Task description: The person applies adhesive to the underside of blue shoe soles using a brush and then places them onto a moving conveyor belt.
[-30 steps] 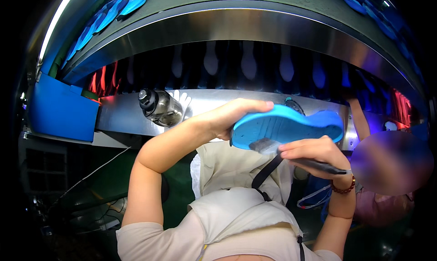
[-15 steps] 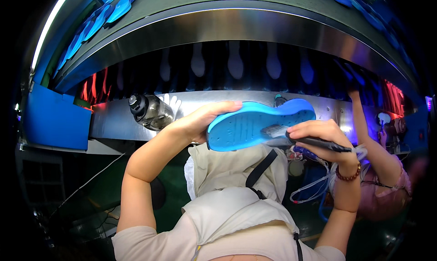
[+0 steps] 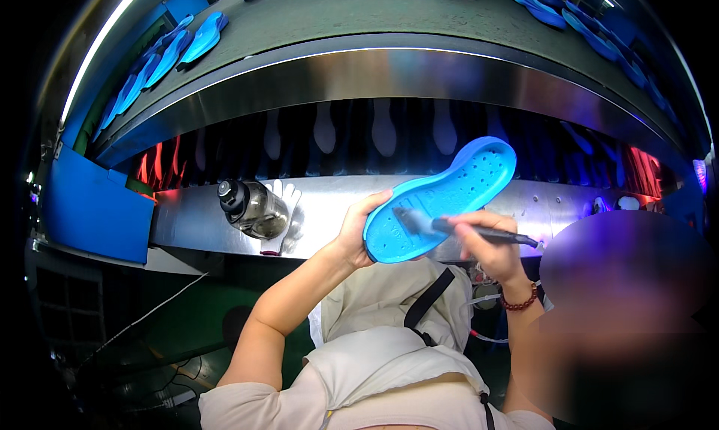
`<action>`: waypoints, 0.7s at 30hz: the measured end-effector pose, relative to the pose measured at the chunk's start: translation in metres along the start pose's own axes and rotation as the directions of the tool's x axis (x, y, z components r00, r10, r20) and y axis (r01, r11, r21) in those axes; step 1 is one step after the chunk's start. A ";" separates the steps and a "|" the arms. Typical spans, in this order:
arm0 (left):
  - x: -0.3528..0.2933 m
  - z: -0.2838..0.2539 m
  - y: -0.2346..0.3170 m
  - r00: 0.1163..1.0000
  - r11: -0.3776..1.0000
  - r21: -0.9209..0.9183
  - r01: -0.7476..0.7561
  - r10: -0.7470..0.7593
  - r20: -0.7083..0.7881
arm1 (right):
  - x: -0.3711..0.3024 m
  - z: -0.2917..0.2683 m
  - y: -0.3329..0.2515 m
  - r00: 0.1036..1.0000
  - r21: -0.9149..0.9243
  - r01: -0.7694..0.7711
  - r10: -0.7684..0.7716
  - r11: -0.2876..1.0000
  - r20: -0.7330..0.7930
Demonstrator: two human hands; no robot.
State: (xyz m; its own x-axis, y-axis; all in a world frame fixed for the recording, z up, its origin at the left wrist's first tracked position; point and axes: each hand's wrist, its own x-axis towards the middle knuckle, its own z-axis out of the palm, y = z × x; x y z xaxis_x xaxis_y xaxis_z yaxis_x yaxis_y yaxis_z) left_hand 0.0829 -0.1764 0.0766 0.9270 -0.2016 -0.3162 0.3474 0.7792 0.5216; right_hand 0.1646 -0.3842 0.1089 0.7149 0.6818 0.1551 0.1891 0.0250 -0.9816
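A bright blue shoe sole [image 3: 442,186] with a raised rim and small holes is tilted in front of me. My left hand [image 3: 359,228] grips its wider end, thumb on the rim and the other fingers mostly hidden beneath. In my right hand [image 3: 490,246] is a brush with a black handle [image 3: 505,236]. Its pale bristles [image 3: 413,222], smeared by motion, are over the wide part of the sole's inner face; whether they touch it I cannot tell. A beaded bracelet circles my right wrist.
On the metal ledge [image 3: 180,224] stand a dark clear bottle [image 3: 255,209] and a white glove [image 3: 288,201]. Beyond is a green conveyor belt [image 3: 337,14] carrying several blue soles [image 3: 201,40]. More soles hang in the dark slot under its steel edge. A blurred person [image 3: 622,280] is close at right.
The sole has swung so its narrow end points up and away to the right. The brush has moved left toward the wide end. At right, the other person's arm has left the slot.
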 end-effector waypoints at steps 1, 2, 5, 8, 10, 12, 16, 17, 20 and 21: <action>0.000 -0.002 -0.002 1.000 1.000 -0.027 -0.015 0.015 0.004 | -0.001 -0.003 0.004 0.998 -0.019 0.025 -0.026 1.000 -0.056; 0.000 -0.005 -0.004 1.000 0.998 -0.053 -0.030 0.030 0.008 | 0.000 -0.006 0.009 0.984 -0.113 0.062 -0.080 0.992 -0.161; 0.002 -0.007 -0.010 0.999 0.995 -0.096 -0.025 0.028 0.037 | 0.009 -0.022 0.036 0.895 -0.329 0.107 -0.235 0.938 -0.380; 0.002 -0.004 -0.017 0.997 0.996 -0.073 -0.053 0.057 0.059 | 0.021 -0.027 0.035 0.841 -0.408 -0.036 -0.193 0.912 -0.506; 0.010 -0.001 -0.019 0.997 0.996 -0.083 -0.022 0.029 0.075 | 0.021 -0.014 0.030 0.862 -0.565 0.073 -0.337 0.822 -0.379; 0.012 0.001 -0.016 0.997 0.994 -0.107 -0.025 0.032 0.070 | 0.015 0.008 0.038 0.824 -0.750 0.298 -0.556 0.591 -0.111; 0.013 -0.012 -0.015 0.995 0.976 -0.197 -0.097 0.101 0.014 | -0.003 0.045 0.014 0.881 -0.643 0.341 -0.472 0.686 -0.037; 0.014 -0.017 -0.015 0.992 0.970 -0.209 -0.124 0.127 0.000 | -0.009 0.051 0.006 0.891 -0.598 0.372 -0.453 0.710 0.016; 0.001 -0.026 0.000 0.981 0.982 -0.020 -0.185 0.186 0.049 | -0.020 0.024 -0.009 0.967 -0.199 0.254 -0.244 0.947 0.073; -0.007 -0.024 0.006 0.975 0.977 0.042 -0.210 0.206 0.084 | -0.026 0.006 -0.011 0.991 0.071 -0.012 0.002 0.997 0.132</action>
State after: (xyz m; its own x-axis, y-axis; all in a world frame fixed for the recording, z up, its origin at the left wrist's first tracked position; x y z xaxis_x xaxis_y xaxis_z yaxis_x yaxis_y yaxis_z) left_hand 0.0754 -0.1560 0.0625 0.9872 -0.0863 -0.1343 0.1509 0.7784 0.6094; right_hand 0.1402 -0.3981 0.1148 0.6206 0.7721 0.1368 0.1324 0.0687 -0.9888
